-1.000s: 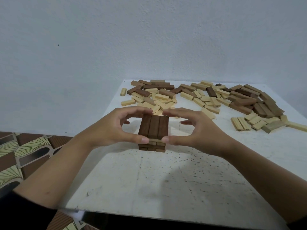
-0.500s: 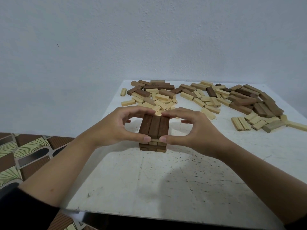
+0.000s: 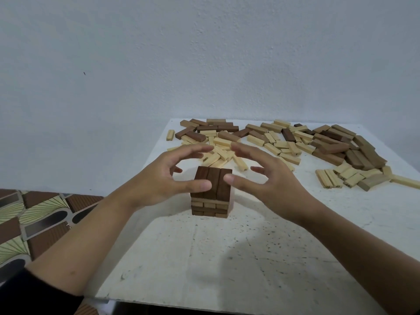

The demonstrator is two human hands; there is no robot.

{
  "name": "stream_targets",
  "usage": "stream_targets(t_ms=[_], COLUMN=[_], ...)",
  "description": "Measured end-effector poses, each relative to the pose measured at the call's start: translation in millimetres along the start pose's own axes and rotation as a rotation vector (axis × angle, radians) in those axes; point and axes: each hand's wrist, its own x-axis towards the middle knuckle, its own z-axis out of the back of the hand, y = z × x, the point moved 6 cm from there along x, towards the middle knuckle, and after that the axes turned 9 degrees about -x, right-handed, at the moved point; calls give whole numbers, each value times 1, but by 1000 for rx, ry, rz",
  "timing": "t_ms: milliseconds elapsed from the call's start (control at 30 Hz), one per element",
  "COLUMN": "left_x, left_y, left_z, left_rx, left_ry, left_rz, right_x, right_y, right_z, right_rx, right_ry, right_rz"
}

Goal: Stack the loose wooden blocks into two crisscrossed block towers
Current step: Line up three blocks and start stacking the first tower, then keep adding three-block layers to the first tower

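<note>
Far L I see patterned floor tiles (image 3: 34, 219), brown and pale green, below the table edge. A dark sleeve (image 3: 27, 292) sits at the bottom L corner, w/ the bare forearm running up and to the R over the white speckled table (image 3: 227, 258).

My view of the left hand (image 3: 163, 180): fingers spread and arched, holding nothing, cupped around the L side of the block tower (image 3: 212, 194). Its thumb (image 3: 200, 185) lies across the tower's top layer in my view; can't tell if it actually touches.

The tower stands upright near the table's middle, btwn both hands. Top layer is three dark blocks side by side, running away from me. Under that are lighter and darker layers laid crosswise, their ends facing me. Only this one tower shows.

The right hand (image 3: 268, 180) mirrors the other: fingers splayed and curved, nothing pinched, thumb tip (image 3: 236, 179) just beside the tower's top R edge. Contact unclear.

Behind the hands, the loose blocks (image 3: 272, 142) lie scattered across the far part of the table, light and dark mixed, darker ones heaped toward the R. One light block (image 3: 170, 135) sits apart at the pile's far L. Near the R edge, a few light blocks (image 3: 329, 178) lie side by side in a short row. Plain pale wall (image 3: 204, 53) behind everything.
</note>
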Motion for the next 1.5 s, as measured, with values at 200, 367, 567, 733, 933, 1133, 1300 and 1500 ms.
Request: stream_targets(t_ms=[200,367,567,733,933,1133,1300,1500], left_x=[13,21,35,62,121,148,148,155], left_y=[-30,-61,-91,-83,-51,-29,-30,-51], left_z=[0,-15,-65,-135,-198,-212,-198,-188], left_rx=[-60,3,118,216,577,769,775,747], left_ry=[-190,-287,-251,-99,20,45,-61,-265], left_rz=[-82,-163,-184,-72,0,-41,-71,-90], right_x=[3,0,-9,-26,-39,-32,-21,-20], right_y=[4,-6,-41,-103,-146,-163,-168,-176], right_z=[27,49,84,105,129,137,137,135], right_rx=[96,64,-178,-499,-684,-768,-796,-791], right_ry=[-225,-304,-361,-251,-179,-169,-173,-198], right_rz=[-44,-52,-7,-97,-198,-228,-219,-229])
